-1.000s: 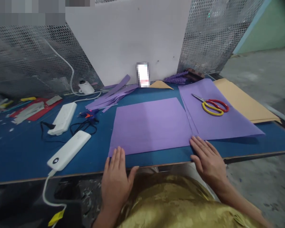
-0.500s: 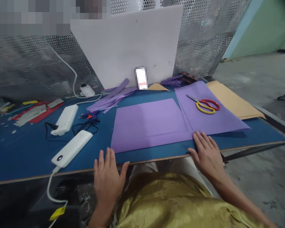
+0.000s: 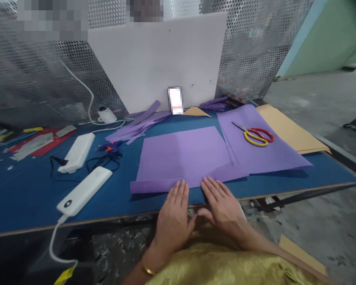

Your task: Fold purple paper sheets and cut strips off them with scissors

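Note:
A purple paper sheet (image 3: 184, 154) lies on the blue table in front of me, with a folded strip along its near edge. My left hand (image 3: 175, 211) rests its flat fingertips on that folded edge, near the middle. Just to its right, my right hand (image 3: 222, 208) lays its fingertips on the same edge. Both hands are flat, and their thumbs nearly meet. On a second purple sheet (image 3: 279, 158) to the right lie scissors (image 3: 252, 134) with one red and one yellow handle loop.
Purple paper strips (image 3: 145, 122) lie behind on the left. A white power bank (image 3: 86, 192), a white power strip (image 3: 77, 152) and a dark blue glue gun (image 3: 109, 146) are at left. Tan sheets (image 3: 290, 130) lie at right. A phone (image 3: 175, 101) leans on a white board (image 3: 157, 59).
My left hand has moved right and my right hand has moved left, so both are now close together at the sheet's near edge. The folded strip shows more clearly at its left end.

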The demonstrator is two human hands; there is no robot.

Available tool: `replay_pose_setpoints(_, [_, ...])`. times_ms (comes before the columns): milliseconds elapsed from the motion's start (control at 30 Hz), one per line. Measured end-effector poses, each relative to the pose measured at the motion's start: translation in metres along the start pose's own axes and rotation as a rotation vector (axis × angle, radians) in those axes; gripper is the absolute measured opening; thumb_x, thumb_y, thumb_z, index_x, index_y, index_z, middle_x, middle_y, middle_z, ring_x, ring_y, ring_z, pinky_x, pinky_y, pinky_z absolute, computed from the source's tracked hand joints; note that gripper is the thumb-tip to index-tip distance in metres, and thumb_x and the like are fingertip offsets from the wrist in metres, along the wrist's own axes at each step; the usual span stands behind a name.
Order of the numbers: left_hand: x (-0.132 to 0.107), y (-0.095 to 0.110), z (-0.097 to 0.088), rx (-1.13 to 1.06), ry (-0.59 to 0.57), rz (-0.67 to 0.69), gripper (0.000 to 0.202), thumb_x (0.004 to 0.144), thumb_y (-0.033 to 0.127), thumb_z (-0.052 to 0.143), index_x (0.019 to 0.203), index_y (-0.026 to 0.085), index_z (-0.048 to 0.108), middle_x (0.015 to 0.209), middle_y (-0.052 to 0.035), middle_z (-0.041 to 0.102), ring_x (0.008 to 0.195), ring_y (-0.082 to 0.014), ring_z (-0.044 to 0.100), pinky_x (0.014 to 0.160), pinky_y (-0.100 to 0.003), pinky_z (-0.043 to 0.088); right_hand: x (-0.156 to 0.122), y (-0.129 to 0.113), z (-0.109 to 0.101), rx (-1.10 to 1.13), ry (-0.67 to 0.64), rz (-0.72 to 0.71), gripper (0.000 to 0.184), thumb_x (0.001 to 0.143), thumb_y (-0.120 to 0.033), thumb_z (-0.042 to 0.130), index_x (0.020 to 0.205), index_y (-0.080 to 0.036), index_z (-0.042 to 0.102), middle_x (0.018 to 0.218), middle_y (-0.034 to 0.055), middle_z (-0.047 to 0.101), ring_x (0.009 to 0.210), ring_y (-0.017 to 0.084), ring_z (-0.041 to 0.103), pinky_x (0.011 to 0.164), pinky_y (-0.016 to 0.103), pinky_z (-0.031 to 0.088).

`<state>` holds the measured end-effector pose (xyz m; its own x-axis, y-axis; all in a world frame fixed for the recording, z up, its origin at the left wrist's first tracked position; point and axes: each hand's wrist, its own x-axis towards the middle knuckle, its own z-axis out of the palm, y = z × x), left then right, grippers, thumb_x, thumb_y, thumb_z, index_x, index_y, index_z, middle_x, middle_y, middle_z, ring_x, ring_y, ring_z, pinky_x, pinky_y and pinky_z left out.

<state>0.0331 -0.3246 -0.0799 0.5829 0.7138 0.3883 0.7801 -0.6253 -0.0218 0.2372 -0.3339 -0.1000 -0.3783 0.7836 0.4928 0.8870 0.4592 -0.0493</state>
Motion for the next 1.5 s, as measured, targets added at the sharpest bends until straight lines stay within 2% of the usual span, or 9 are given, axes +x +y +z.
replay_pose_setpoints(133, [-0.018,-0.019,-0.008,0.054,0.035,-0.086,0.082,0.097,0.054,0.047,0.157,0.004,0.025,0.152,-0.0220,0.049,0.144,-0.0333,0.043,0.113,-0.048,0.041,-0.020,0.037,-0.010,-0.062,0.047,0.068,0.060,0.105,-0.048,0.035,0.144,-0.005,0.050,0.144,0.0189,0.058,0.136,0.029,0.051,0.114,0.047,0.035])
replay_pose_setpoints(267, [-0.038,-0.043,-0.014,0.104,0.041,-0.188,0.081,0.099,0.053,0.042,0.161,0.009,0.015,0.154,-0.0215,0.047,0.143,-0.0339,0.044,0.113,-0.050,0.039,-0.038,0.066,-0.018,-0.109,0.073,0.124,0.059,0.105,-0.042,0.037,0.153,-0.008,0.038,0.145,0.0183,0.057,0.136,0.030,0.051,0.113,0.048,0.036])
replay_pose_setpoints(500, [-0.061,-0.075,-0.019,0.203,0.003,-0.305,0.084,0.099,0.060,0.031,0.161,0.006,0.016,0.150,-0.0269,0.048,0.140,-0.0394,0.046,0.110,-0.057,0.039,-0.052,0.088,-0.025,-0.143,0.095,0.202,0.058,0.104,-0.037,0.040,0.156,-0.012,0.035,0.147,0.0176,0.055,0.138,0.031,0.050,0.114,0.048,0.038])
replay_pose_setpoints(667, [-0.059,-0.075,-0.022,0.211,0.046,-0.327,0.085,0.098,0.062,0.033,0.156,0.002,0.028,0.146,-0.0284,0.052,0.141,-0.0424,0.044,0.111,-0.062,0.035,-0.053,0.089,-0.026,-0.173,0.090,0.232,0.056,0.104,-0.038,0.038,0.152,-0.010,0.042,0.144,0.0182,0.058,0.137,0.031,0.051,0.114,0.048,0.038])
replay_pose_setpoints(800, [-0.039,-0.054,-0.018,0.160,0.087,-0.310,0.080,0.099,0.059,0.036,0.154,0.000,0.034,0.145,-0.0281,0.054,0.143,-0.0413,0.041,0.111,-0.062,0.035,-0.040,0.069,-0.023,-0.223,0.070,0.267,0.064,0.102,-0.049,0.038,0.147,-0.004,0.047,0.141,0.0234,0.059,0.137,0.037,0.049,0.112,0.054,0.037])
replay_pose_setpoints(933, [-0.003,-0.018,-0.008,-0.009,-0.003,-0.075,0.081,0.097,0.061,0.041,0.156,0.007,0.031,0.154,-0.0210,0.046,0.147,-0.0328,0.038,0.117,-0.053,0.035,-0.009,0.028,-0.014,-0.066,0.007,0.133,0.071,0.098,-0.056,0.044,0.147,-0.004,0.049,0.145,0.0219,0.056,0.140,0.036,0.045,0.115,0.055,0.035])
replay_pose_setpoints(1067, [0.019,0.000,-0.004,-0.072,-0.059,0.070,0.073,0.100,0.057,0.038,0.154,0.008,0.037,0.154,-0.0191,0.048,0.146,-0.0289,0.041,0.116,-0.046,0.039,0.015,0.002,-0.009,0.143,-0.100,-0.036,0.059,0.099,-0.041,0.047,0.148,-0.009,0.049,0.149,0.0167,0.054,0.142,0.027,0.045,0.115,0.047,0.040])
replay_pose_setpoints(1233, [0.002,-0.014,-0.008,-0.023,-0.019,0.081,0.082,0.097,0.061,0.043,0.155,0.005,0.032,0.153,-0.0201,0.048,0.146,-0.0312,0.040,0.113,-0.044,0.041,0.004,0.012,-0.007,0.081,-0.081,-0.023,0.059,0.099,-0.042,0.049,0.148,-0.009,0.049,0.151,0.0158,0.052,0.142,0.027,0.045,0.113,0.046,0.042])
replay_pose_setpoints(1500, [-0.046,-0.064,-0.015,0.188,0.065,-0.165,0.080,0.101,0.053,0.036,0.162,0.010,0.007,0.150,-0.0215,0.051,0.138,-0.0342,0.049,0.108,-0.050,0.041,-0.035,0.072,-0.015,-0.123,0.081,0.113,0.055,0.104,-0.037,0.040,0.153,-0.012,0.041,0.146,0.0141,0.058,0.137,0.028,0.051,0.111,0.046,0.038])
